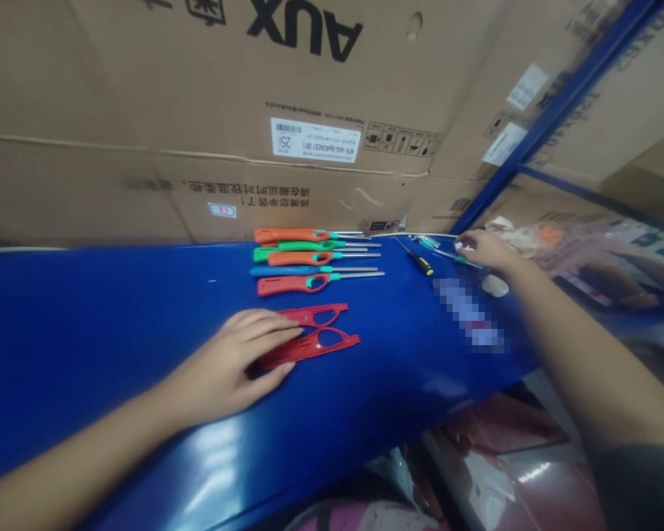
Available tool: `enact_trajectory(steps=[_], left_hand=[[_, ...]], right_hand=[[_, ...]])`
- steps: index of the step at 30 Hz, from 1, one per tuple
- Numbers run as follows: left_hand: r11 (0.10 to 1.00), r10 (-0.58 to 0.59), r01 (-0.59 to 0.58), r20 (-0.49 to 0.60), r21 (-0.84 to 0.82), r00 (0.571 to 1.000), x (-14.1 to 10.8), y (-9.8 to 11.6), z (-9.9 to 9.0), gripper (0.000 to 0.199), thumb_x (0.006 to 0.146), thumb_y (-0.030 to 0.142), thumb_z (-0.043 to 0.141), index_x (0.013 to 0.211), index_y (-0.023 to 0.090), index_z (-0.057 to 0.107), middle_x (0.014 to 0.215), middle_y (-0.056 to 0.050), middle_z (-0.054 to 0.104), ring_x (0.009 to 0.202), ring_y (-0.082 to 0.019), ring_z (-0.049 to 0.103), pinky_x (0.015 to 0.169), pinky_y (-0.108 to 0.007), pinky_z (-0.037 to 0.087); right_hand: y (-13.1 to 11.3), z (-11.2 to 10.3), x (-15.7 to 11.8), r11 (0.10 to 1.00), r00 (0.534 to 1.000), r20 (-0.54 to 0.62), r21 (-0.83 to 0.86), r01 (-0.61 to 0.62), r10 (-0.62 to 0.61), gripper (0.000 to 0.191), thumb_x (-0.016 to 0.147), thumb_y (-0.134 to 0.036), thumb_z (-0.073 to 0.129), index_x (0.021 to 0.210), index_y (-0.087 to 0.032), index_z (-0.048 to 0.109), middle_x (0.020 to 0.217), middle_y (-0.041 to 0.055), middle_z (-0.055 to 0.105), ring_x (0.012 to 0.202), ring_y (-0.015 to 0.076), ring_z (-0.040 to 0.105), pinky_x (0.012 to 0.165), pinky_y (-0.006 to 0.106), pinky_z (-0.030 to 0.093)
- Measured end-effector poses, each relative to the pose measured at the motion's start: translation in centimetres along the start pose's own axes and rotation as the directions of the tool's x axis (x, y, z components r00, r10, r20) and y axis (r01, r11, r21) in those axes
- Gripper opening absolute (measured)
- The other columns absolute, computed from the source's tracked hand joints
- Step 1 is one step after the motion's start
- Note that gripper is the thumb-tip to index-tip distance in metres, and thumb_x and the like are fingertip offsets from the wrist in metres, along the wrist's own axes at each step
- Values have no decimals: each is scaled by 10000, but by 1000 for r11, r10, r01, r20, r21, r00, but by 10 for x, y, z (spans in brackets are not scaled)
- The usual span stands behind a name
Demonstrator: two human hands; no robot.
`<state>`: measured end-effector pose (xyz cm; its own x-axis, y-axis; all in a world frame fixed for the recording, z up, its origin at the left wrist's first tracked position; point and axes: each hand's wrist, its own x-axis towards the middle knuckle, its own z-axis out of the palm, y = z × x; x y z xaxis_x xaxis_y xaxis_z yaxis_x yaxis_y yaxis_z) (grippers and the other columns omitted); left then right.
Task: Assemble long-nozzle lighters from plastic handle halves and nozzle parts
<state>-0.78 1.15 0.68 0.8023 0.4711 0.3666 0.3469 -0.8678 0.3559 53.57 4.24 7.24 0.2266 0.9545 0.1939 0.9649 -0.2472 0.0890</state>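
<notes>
My left hand (243, 354) is curled over two red lighter shell halves lying side by side, its fingers and thumb on their left ends. The upper shell half (310, 316) and the lower shell half (310, 348) both have a trigger opening. On the right, my right hand (484, 251) reaches to the far side of the table with its fingertips pinched together. Something small and white shows at those fingertips, too small to name. Near it lie small metal-and-green lighter parts (426, 241) and a yellow-and-black screwdriver (420, 263).
Several assembled lighters in orange, green and blue, one an orange lighter (293, 285), lie in a row on the blue table (116, 310). Behind rises a large cardboard box (199, 96). A blue metal post (492, 192) stands at right, with blurred plastic bags (564, 236) beyond.
</notes>
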Motion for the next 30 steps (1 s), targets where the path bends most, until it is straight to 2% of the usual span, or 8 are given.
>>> enact_trajectory(steps=[5,9,13,18,22,24,28,30], left_hand=[[999,29,-30,53,26,998,2,-2,1,491,941,373,631,1424,323,563,1424,-39,626,1319,-283,564,1134,-488,449],[999,30,-34,82,42,996,2,-4,3,483,964,354,595,1442,332,534,1453,-16,604,1350,-264,539,1152,-487,438],[1000,15,-18,89,25,996,1,-4,3,458,977,312,556,1434,323,547,1429,-19,625,1341,-253,549,1149,-467,445],[999,17,-21,90,37,996,3,-2,3,438,979,324,551,1417,311,567,1421,-25,632,1320,-255,570,1139,-470,452],[998,28,-33,79,54,997,2,-2,3,429,974,342,565,1401,299,585,1408,-34,642,1304,-261,585,1131,-475,455],[998,33,-36,60,56,998,2,-2,3,422,963,337,581,1382,294,605,1395,-41,652,1290,-270,597,1126,-481,457],[996,46,-48,25,71,999,2,-3,1,398,938,305,596,1332,274,647,1367,-55,672,1261,-286,618,1105,-494,466],[994,59,-61,19,88,998,2,-3,-1,393,929,288,596,1316,270,659,1356,-57,680,1249,-287,627,1101,-491,465]], right_hand=[[8,26,12,998,980,197,-61,9,3,348,984,-369,621,1280,-187,612,1302,101,623,1098,232,646,923,449,567],[10,39,15,998,971,236,-54,-17,30,354,983,-369,622,1285,-185,608,1300,102,623,1093,231,648,917,447,569],[9,39,12,999,974,220,-12,-41,43,358,983,-370,623,1287,-183,605,1297,102,624,1088,230,649,913,446,571],[3,19,4,997,991,121,41,-59,54,361,981,-378,625,1283,-180,606,1287,97,627,1078,226,652,905,444,574],[-12,-8,-3,995,998,-5,78,-66,66,188,957,-232,602,1124,-155,642,1023,122,713,920,248,681,830,386,555],[-25,-25,-8,994,996,-74,103,-44,52,187,932,-187,572,1111,-162,619,986,144,722,899,276,678,800,385,535],[-62,-55,-22,988,986,-166,148,42,-17,203,920,-233,555,1118,-199,580,1049,147,715,923,278,664,801,374,501],[-86,-64,-31,970,972,-209,191,150,-109,185,918,-255,544,1095,-209,572,1017,128,712,905,269,659,794,367,486]])
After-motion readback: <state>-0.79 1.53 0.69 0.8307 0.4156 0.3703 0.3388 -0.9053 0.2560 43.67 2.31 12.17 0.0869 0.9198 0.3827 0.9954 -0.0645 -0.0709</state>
